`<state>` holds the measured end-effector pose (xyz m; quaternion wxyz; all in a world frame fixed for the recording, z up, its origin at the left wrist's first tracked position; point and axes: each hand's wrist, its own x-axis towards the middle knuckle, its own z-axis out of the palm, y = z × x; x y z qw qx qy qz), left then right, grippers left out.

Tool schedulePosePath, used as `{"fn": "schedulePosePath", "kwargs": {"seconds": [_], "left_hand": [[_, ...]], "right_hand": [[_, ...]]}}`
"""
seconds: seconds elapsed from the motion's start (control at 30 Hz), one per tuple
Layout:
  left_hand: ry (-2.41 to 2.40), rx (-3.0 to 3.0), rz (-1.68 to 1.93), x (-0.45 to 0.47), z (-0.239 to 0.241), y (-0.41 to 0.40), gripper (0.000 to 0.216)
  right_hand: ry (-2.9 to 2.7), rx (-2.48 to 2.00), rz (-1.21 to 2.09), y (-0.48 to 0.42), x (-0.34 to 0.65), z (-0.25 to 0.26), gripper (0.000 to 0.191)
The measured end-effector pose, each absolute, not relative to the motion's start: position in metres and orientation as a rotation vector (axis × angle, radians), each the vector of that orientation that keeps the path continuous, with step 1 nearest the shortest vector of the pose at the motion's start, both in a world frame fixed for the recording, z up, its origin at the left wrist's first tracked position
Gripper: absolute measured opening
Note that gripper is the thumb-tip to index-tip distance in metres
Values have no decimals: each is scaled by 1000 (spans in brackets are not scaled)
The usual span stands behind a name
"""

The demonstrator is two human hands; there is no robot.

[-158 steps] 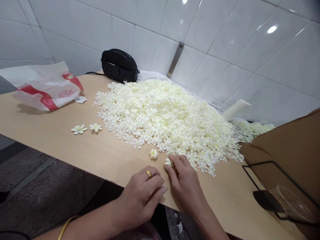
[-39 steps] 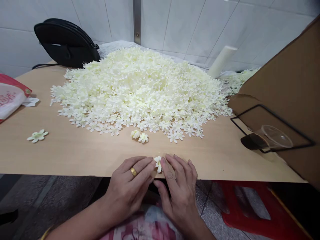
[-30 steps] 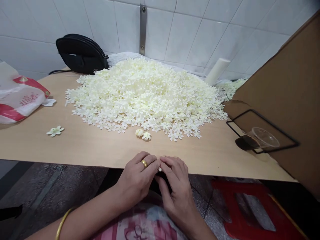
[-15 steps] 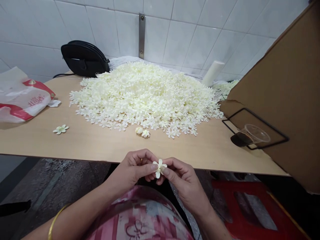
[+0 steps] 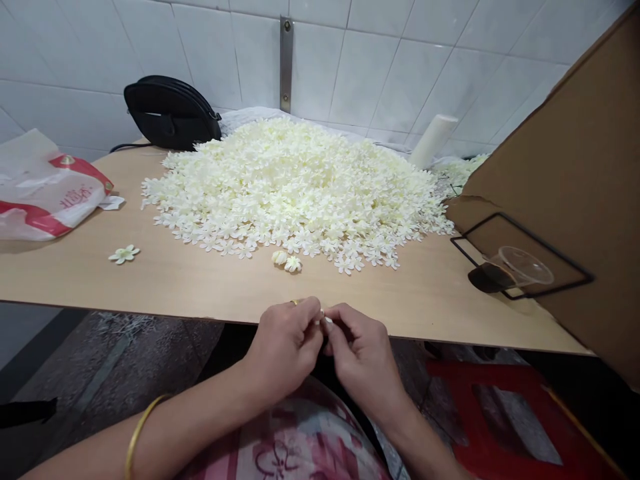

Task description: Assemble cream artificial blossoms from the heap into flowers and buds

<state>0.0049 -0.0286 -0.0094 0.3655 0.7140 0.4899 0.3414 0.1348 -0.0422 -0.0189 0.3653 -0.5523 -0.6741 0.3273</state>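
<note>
My left hand and my right hand meet at the table's front edge, fingers pinched together. Between their fingertips is a small white artificial flower; only bits of its petals show, the rest is covered by my fingers. Just beyond my hands, two folded flower pieces lie side by side on the table. Behind them spreads a large heap of loose cream-white flowers. One separate flower rests on the left part of the table.
A red and white plastic bag and a black pouch sit at the left. At the right are a cardboard sheet, a black wire frame, a clear cup and a white roll. A red stool stands below.
The flower was face-up and spread between both thumbs; now it is mostly covered. My left hand has turned over, its back upward, with fingers curled in.
</note>
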Motion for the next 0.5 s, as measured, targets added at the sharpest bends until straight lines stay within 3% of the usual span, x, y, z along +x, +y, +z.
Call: {"fn": "schedulePosePath", "kwargs": {"seconds": [0.1, 0.17, 0.33, 0.5], "left_hand": [[1363, 1931, 990, 9, -13, -17, 13], [1358, 1761, 1049, 8, -14, -7, 7], [1239, 1300, 1074, -1, -13, 5, 35], [1026, 1197, 927, -6, -2, 2, 24]], "right_hand": [[-1862, -1503, 190, -33, 122, -21, 25], [-1887, -1453, 123, -26, 119, -22, 26], [-1626, -1204, 876, -15, 125, -23, 20], [-1395, -1060, 1233, -15, 130, -14, 16]]}}
